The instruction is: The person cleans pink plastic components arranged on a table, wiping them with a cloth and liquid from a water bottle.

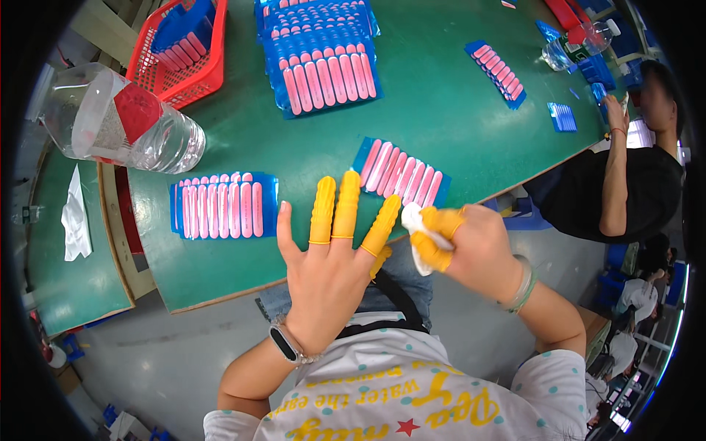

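Observation:
My left hand [323, 283] is spread with the fingers apart over the table's near edge, yellow rubber finger cots on several fingers. Its fingertips lie close to a blue sheet [439, 192] carrying a row of long pink strips with rounded ends. In my right hand [479, 246], also wearing yellow finger cots, a crumpled white cloth [421, 259] is pinched between thumb and fingers, just off the table edge. Left of my left hand rests another blue piece with pink strips [224, 209].
A tall stack of blue sheets with pink strips [327, 81] stands at the back of the green table [220, 279]. At far left are a red basket [209, 81] and a big clear bottle [147, 128]. On the right, a co-worker [614, 184] sits near a small bottle [577, 45].

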Tool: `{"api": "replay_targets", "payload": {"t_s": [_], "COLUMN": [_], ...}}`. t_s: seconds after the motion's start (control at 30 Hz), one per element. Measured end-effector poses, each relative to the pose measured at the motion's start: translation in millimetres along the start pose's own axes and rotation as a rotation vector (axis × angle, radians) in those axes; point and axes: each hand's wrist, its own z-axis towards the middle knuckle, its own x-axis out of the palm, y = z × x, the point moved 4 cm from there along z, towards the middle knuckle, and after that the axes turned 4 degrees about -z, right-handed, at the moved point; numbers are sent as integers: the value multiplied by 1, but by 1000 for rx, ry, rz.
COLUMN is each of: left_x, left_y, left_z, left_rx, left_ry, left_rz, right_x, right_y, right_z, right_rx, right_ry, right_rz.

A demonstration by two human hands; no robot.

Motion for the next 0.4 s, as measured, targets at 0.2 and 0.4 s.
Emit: {"api": "replay_targets", "payload": {"t_s": [0.2, 0.4], "left_x": [-37, -72], "left_y": [15, 68], "left_z": [-34, -72], "left_rx": [-81, -461], "left_ry": [-42, -153], "left_rz": [30, 266], "right_x": [-19, -7], "right_y": [-26, -30], "right_z": [6, 22], "right_rx": [384, 358], "right_ry": [-227, -207], "right_rz": [521, 550]}}
